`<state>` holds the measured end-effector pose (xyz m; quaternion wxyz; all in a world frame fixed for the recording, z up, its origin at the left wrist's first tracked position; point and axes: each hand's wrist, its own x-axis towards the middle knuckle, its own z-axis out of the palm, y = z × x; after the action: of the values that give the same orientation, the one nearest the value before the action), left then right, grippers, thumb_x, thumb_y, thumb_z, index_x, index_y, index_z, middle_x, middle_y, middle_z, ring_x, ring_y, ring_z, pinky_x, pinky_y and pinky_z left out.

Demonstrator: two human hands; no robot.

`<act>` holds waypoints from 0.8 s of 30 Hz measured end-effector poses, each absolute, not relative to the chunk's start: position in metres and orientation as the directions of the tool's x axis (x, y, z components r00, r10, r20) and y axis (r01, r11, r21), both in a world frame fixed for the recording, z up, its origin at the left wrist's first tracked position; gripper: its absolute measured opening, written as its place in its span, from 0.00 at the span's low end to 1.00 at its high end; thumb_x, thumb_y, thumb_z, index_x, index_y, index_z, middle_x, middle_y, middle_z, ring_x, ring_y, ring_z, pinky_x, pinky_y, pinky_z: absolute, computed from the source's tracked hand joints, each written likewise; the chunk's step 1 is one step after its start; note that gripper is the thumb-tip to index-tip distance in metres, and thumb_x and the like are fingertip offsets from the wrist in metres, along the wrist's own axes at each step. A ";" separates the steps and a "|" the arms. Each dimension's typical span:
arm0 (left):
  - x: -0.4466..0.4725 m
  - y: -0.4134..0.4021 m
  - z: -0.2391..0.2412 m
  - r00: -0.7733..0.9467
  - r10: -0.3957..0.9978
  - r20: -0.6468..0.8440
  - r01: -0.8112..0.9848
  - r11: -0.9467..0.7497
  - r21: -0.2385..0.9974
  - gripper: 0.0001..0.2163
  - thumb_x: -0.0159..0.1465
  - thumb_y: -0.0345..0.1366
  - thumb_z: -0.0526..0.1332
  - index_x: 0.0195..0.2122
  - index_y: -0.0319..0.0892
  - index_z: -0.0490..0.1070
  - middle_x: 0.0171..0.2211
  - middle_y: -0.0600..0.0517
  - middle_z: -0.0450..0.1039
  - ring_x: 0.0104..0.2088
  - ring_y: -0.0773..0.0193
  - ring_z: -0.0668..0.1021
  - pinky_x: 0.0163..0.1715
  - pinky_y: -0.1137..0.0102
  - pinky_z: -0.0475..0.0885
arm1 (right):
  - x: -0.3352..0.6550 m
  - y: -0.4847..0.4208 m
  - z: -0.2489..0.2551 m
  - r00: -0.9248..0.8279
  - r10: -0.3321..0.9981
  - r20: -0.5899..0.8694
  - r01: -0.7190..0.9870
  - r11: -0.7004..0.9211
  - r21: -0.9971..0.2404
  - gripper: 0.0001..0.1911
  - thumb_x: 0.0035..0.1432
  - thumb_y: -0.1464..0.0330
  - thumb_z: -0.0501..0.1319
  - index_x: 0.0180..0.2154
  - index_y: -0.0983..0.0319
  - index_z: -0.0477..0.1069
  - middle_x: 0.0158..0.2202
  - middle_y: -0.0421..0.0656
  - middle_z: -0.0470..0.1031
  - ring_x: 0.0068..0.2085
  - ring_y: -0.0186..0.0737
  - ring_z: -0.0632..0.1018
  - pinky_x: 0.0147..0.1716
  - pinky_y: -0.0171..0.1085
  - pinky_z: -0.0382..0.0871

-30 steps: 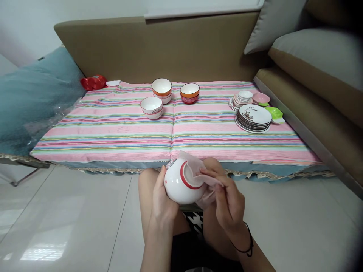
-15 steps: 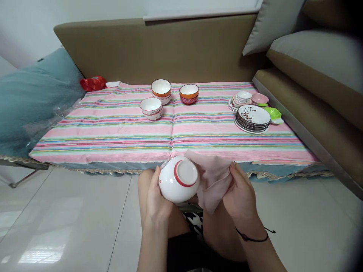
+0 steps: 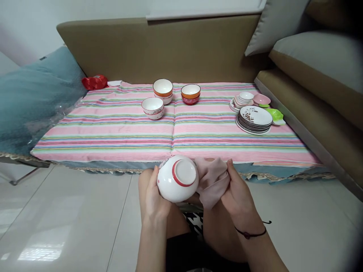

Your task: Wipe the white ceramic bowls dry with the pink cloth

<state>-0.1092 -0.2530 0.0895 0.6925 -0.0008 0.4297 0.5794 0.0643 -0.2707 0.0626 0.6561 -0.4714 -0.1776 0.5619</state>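
Room: pale tiled floor and white wall frame my remote head-camera view.
Bench surface: striped cover, laid across the seat, with a seam near its middle.
Backrest: brown padded panel, upright along the cover's far edge.
Side cushions: blue cushion at the left end; grey-and-tan cushions piled at the right end.
Left hand: left hand grasping a white bowl, thumb against the outer wall; I cannot see all of its fingers.
Right hand: right hand grasping a pink cloth, thumb on the cloth's right edge; I find most of its fingers hidden.
Held bowl: above the lap, before the bench's near edge, tilted, with the red-ringed base facing my camera.
Held cloth: right of the bowl, one end at the bowl's side; I cannot confirm contact.
Plate stack: dark-rimmed plates, towards the right end of the cover.
Standing bowls: red-rimmed bowls nearest; two further stacks behind, each topped by an orange-banded bowl.
Small dishes: white dishes, pink dish and green dish, near the plates.
Wrist item: dark cord bracelet around the right wrist.
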 end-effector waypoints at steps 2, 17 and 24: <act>-0.103 -0.255 0.091 -0.053 0.794 -0.605 -0.799 0.330 0.503 0.11 0.66 0.38 0.58 0.43 0.40 0.78 0.39 0.50 0.81 0.42 0.58 0.81 0.44 0.71 0.74 | 0.061 -0.271 0.070 0.424 0.873 -0.241 -0.529 0.023 -0.848 0.18 0.62 0.51 0.58 0.37 0.59 0.72 0.36 0.41 0.78 0.41 0.39 0.79 0.39 0.37 0.75; -0.098 -0.257 0.090 0.020 0.820 -0.572 -0.824 0.337 0.455 0.11 0.65 0.37 0.60 0.46 0.40 0.77 0.33 0.51 0.80 0.39 0.60 0.81 0.46 0.69 0.74 | 0.056 -0.299 0.082 -0.292 0.822 0.488 0.437 0.569 -0.697 0.26 0.68 0.53 0.48 0.60 0.58 0.60 0.57 0.48 0.70 0.61 0.52 0.66 0.58 0.55 0.62; -0.096 -0.257 0.092 0.123 0.779 -0.615 -0.814 0.434 0.386 0.18 0.67 0.40 0.56 0.54 0.37 0.72 0.43 0.44 0.80 0.48 0.53 0.79 0.53 0.61 0.72 | 0.060 -0.295 0.079 -0.190 0.854 0.483 0.368 0.519 -0.772 0.13 0.67 0.70 0.53 0.49 0.55 0.71 0.49 0.41 0.77 0.54 0.43 0.74 0.56 0.46 0.67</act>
<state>-0.0957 -0.2571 0.0917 0.7491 -0.0223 0.3947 0.5316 0.0602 -0.2949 0.0794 0.4783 -0.4196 -0.7284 0.2542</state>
